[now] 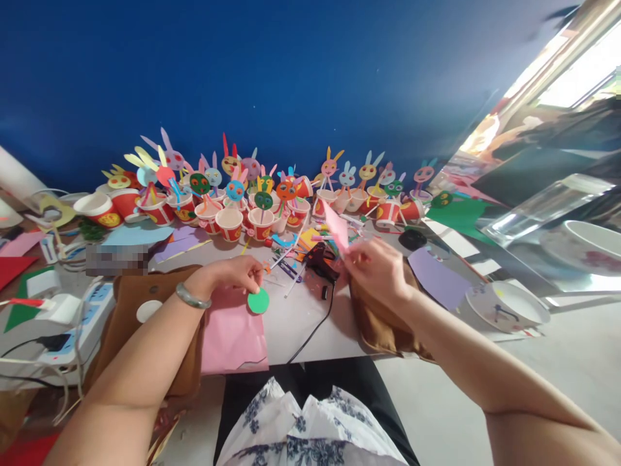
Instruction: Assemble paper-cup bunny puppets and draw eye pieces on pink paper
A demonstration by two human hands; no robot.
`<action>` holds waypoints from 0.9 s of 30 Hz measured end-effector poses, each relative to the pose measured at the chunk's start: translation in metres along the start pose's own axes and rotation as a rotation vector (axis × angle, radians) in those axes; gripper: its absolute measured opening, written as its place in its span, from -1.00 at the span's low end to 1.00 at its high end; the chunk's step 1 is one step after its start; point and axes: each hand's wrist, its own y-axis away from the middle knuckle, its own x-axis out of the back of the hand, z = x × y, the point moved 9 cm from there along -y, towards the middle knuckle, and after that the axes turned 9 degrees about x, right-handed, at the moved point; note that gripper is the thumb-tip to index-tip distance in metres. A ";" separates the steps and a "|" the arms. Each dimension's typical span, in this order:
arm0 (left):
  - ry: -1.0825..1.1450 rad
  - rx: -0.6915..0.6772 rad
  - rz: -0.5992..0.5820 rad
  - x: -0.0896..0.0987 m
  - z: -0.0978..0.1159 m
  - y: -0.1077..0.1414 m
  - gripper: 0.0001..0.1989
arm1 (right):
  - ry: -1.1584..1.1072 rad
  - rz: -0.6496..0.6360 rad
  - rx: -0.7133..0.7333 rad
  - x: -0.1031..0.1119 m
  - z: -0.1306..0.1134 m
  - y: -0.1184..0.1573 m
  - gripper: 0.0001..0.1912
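Observation:
My left hand (pixel 241 274), with a bangle on its wrist, pinches the top edge of a small green paper circle (pixel 259 301). The circle hangs over a sheet of pink paper (pixel 233 340) on the table. In my right hand (pixel 377 266) a piece of pink paper (pixel 334 224) is held up, pointing away to the left. Between the hands lies a black glue gun (pixel 320 260) with its cable running toward the table's front edge. Brown cloth (pixel 388 323) lies under my right forearm, and another brown piece (pixel 140 285) sits under my left.
Several red-and-white paper cups (pixel 229 224) with paper rabbit faces (pixel 328 166) line the blue wall. A power strip (pixel 80 340) with cables lies at left. At right are purple paper (pixel 439 278), a white bowl (pixel 509 307) and green paper (pixel 460 217).

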 end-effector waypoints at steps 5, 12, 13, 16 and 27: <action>-0.101 0.125 -0.025 0.003 -0.014 0.009 -0.85 | -0.010 -0.192 0.516 -0.031 -0.104 0.025 -0.88; 0.200 0.116 0.093 0.016 0.000 0.016 -0.61 | -0.035 -0.286 0.634 -0.071 -0.146 0.039 -0.82; 0.261 0.146 0.095 0.015 -0.001 0.016 -0.55 | -0.042 -0.289 0.639 -0.073 -0.147 0.039 -0.81; 0.306 0.146 0.095 0.010 0.003 0.013 -0.50 | -0.044 -0.303 0.653 -0.074 -0.150 0.040 -0.77; 0.223 0.002 0.047 -0.003 0.019 0.008 -0.76 | -0.339 -0.486 0.383 -0.073 -0.067 0.022 -0.63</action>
